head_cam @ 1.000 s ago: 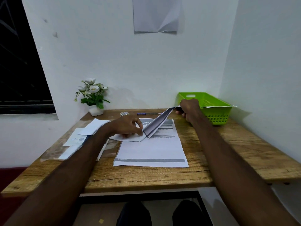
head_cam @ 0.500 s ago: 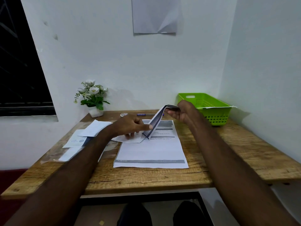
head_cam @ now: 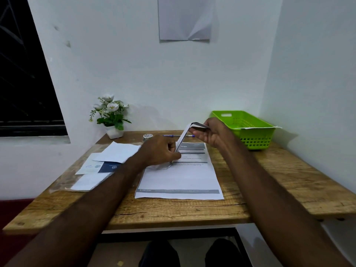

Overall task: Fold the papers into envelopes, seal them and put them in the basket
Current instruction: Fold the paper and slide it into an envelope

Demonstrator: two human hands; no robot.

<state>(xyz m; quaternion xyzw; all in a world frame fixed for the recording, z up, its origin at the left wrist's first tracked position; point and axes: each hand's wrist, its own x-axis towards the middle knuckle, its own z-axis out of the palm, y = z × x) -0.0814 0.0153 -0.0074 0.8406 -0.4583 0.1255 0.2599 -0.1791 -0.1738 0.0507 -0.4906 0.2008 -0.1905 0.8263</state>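
the printed sheet [head_cam: 180, 178] lies flat on the counter [head_cam: 173, 211], its near edge just inside the counter's front edge. on its far left part sits the paper [head_cam: 182, 140] being folded. the left hand [head_cam: 160, 153], fingers curled, presses the paper's lower end down onto the sheet. the right hand [head_cam: 211, 132] pinches the paper's upper end between thumb and fingers, lifted clear of the counter and bent over at the top. left of the left forearm lies a loose pile of papers [head_cam: 107, 162]. behind the hands, a tape roll [head_cam: 148, 136] and a pen [head_cam: 178, 135] lie near the wall, with a plant [head_cam: 110, 116] at the far left corner. the basket [head_cam: 245, 128] stands at the far right, against the side wall, a paper edge over its rim. bare counter shows right of the sheet.
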